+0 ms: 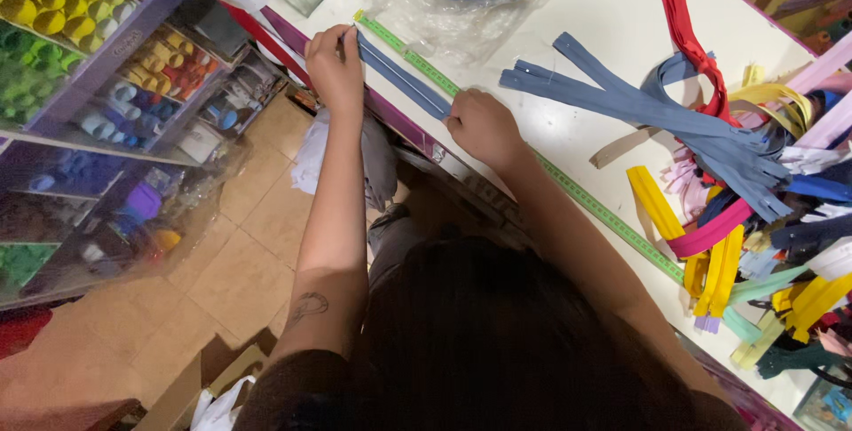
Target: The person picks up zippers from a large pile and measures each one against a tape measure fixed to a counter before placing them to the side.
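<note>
The blue zipper (404, 76) is pinched at both ends by the left hand (335, 65) and right hand (482, 126); it should be kept taut beside the tape measure (550, 169).

Zipper pile (763, 218) cut off right

Haberdashery shop: thread spools (53, 5), zippers (710, 138)

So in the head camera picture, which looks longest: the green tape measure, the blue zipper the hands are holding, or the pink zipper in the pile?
Longest to shortest, as they look:
1. Green tape measure, running along the table edge.
2. Blue zipper, stretched between the left hand and right hand.
3. Pink zipper, though partly buried, so its full length is unsure.
</note>
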